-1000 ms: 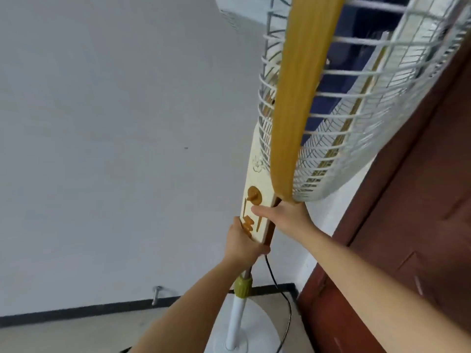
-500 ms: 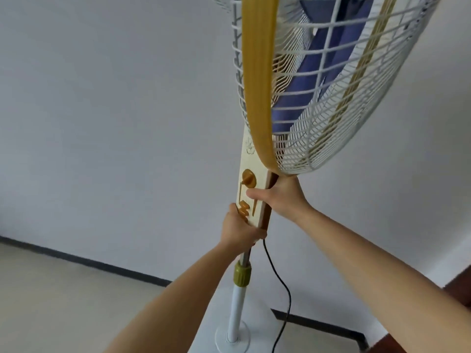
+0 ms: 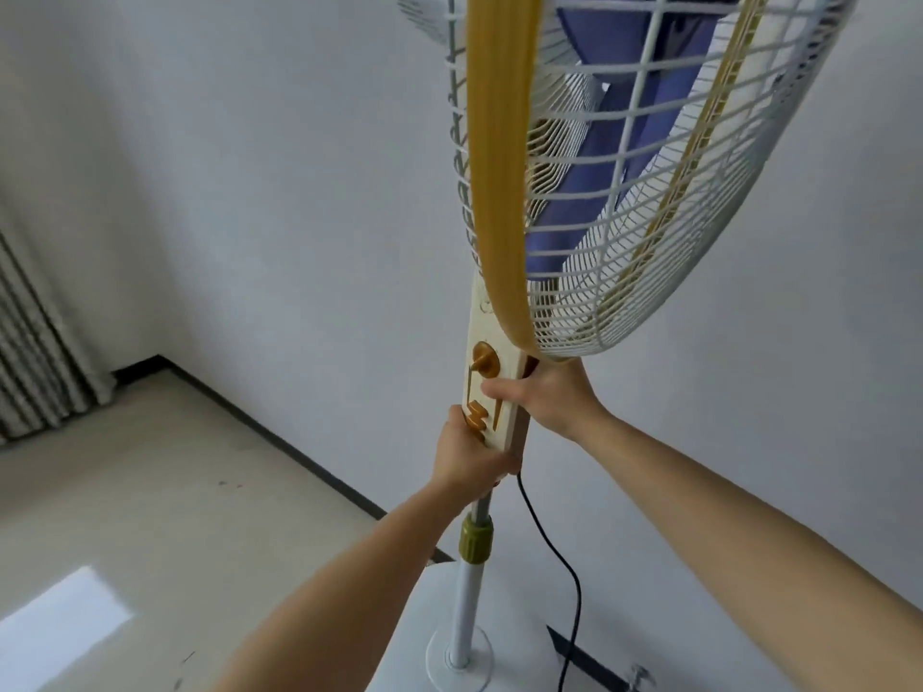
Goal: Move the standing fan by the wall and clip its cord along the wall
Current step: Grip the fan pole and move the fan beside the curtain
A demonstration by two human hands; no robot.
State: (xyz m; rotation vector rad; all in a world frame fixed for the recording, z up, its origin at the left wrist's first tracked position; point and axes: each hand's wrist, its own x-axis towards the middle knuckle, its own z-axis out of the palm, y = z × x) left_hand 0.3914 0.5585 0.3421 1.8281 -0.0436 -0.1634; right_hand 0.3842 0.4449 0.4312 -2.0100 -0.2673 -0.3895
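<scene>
The standing fan [image 3: 624,202] has a white cage with a yellow rim and blue blades. Its cream control panel [image 3: 492,392] carries gold knobs. My left hand [image 3: 472,457] grips the bottom of the panel, just above the pole. My right hand [image 3: 549,397] holds the panel's right side, right under the cage. The white pole [image 3: 467,606] with a yellow-green collar runs down to the round white base [image 3: 504,661]. A black cord [image 3: 564,566] hangs from the panel's lower end to the floor by the wall.
A white wall [image 3: 249,192] with a black skirting strip [image 3: 279,447] stands behind the fan. A grey pleated curtain [image 3: 35,342] hangs at far left. A small metal fitting [image 3: 639,675] sits on the floor at lower right. A sunlit patch [image 3: 60,626] lies on the beige floor.
The view has swung left: the brown door at the right is out of sight and the curtain corner has come in. Both hands keep the same hold on the panel.
</scene>
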